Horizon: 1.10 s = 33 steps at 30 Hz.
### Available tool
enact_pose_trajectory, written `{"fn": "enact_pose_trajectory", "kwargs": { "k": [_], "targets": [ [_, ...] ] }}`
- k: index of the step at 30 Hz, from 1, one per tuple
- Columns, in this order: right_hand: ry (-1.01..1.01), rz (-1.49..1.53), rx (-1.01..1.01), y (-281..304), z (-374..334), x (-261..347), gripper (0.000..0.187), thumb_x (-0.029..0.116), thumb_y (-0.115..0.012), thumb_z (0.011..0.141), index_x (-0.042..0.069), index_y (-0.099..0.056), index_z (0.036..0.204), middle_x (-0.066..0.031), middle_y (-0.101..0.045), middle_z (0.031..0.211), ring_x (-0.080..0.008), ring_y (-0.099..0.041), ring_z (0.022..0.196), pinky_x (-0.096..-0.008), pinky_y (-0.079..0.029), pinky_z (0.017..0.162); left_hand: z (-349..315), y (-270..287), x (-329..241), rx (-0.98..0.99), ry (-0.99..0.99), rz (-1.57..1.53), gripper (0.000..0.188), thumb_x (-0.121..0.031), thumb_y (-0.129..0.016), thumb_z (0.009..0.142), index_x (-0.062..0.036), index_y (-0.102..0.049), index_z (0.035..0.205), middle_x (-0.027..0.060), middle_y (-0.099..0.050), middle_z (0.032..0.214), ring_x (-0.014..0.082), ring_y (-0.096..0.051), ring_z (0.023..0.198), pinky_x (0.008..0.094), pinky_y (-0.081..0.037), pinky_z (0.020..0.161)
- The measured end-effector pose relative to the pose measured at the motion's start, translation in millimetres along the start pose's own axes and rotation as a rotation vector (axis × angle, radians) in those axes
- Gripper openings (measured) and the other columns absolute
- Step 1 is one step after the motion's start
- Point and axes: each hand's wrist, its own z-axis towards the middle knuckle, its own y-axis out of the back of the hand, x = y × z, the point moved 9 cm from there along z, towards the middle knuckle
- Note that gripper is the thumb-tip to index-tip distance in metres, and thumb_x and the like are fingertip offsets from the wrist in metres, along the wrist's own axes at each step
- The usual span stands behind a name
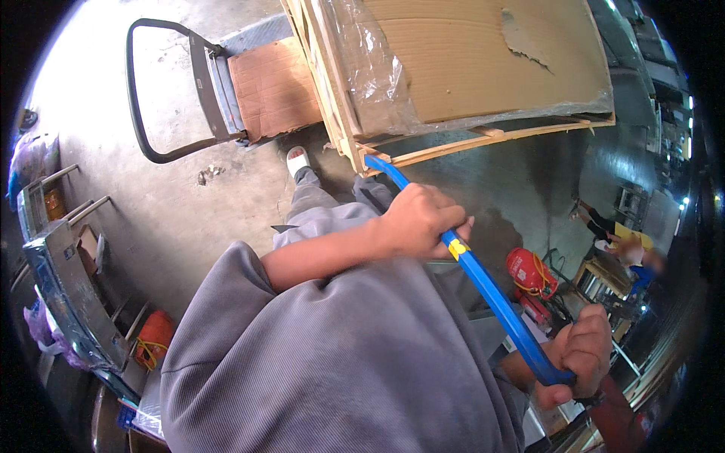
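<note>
A long blue crowbar (491, 287) with a yellow label runs slantwise across the front of me. My left hand (424, 220) is closed round its upper shaft. Lower down at the right, my right hand (580, 353) grips the bent end. The crowbar's far tip is at the lower corner of a wooden crate frame (453, 151); whether it is wedged under a slat I cannot tell. Inside the frame stands a big cardboard-covered panel (468, 60), torn at one spot, with clear plastic wrap (370, 72) along its edge.
A platform trolley (204, 83) with a cardboard sheet (276, 87) stands left of the crate. Metal racking (64, 279) is at the left. At the right are a red container (531, 272) with a yellow cord and, farther off, another person (627, 253).
</note>
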Motion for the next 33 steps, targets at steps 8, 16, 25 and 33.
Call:
{"fn": "enact_pose_trajectory", "kwargs": {
  "k": [8, 16, 25, 33],
  "targets": [
    [0.12, -0.094, 0.104, -41, 16, 49, 0.058, 0.053, -0.043, 0.098, 0.008, -0.036, 0.063, -0.0025, -0.031, 0.056, -0.0158, -0.032, 0.047, -0.0322, -0.019, 0.047, -16, 38, 3, -0.111, -0.078, -0.04, 0.025, -0.016, -0.072, 0.078, -0.0108, -0.054, 0.061, 0.0061, -0.053, 0.053, 0.0291, -0.055, 0.048, 0.0407, -0.043, 0.048],
    [0.07, -0.17, 0.263, -61, 37, 81, 0.061, 0.056, -0.044, 0.098, 0.009, -0.034, 0.061, -0.002, -0.031, 0.053, -0.0163, -0.031, 0.045, -0.0327, -0.019, 0.047, -25, 41, -11, -0.112, -0.121, -0.183, 0.023, -0.016, -0.072, 0.079, -0.0105, -0.057, 0.062, 0.0068, -0.056, 0.055, 0.0291, -0.057, 0.05, 0.0408, -0.044, 0.049],
    [0.018, -0.257, 0.055, -36, 17, 98, 0.065, 0.062, -0.044, 0.097, 0.009, -0.034, 0.059, -0.0021, -0.03, 0.052, -0.0163, -0.03, 0.044, -0.0328, -0.018, 0.046, -21, 27, -24, -0.02, -0.115, -0.209, 0.021, -0.016, -0.071, 0.078, -0.0099, -0.057, 0.064, 0.0073, -0.055, 0.057, 0.0292, -0.057, 0.052, 0.0414, -0.044, 0.05],
    [-0.131, -0.111, 0.184, -43, 14, 76, 0.068, 0.065, -0.047, 0.094, 0.008, -0.037, 0.06, -0.0027, -0.034, 0.053, -0.0147, -0.032, 0.045, -0.032, -0.02, 0.046, -27, 28, -2, 0.047, -0.088, -0.247, 0.018, -0.016, -0.071, 0.075, -0.0089, -0.058, 0.065, 0.0072, -0.06, 0.059, 0.0289, -0.06, 0.054, 0.0409, -0.047, 0.051]
  ]
}}
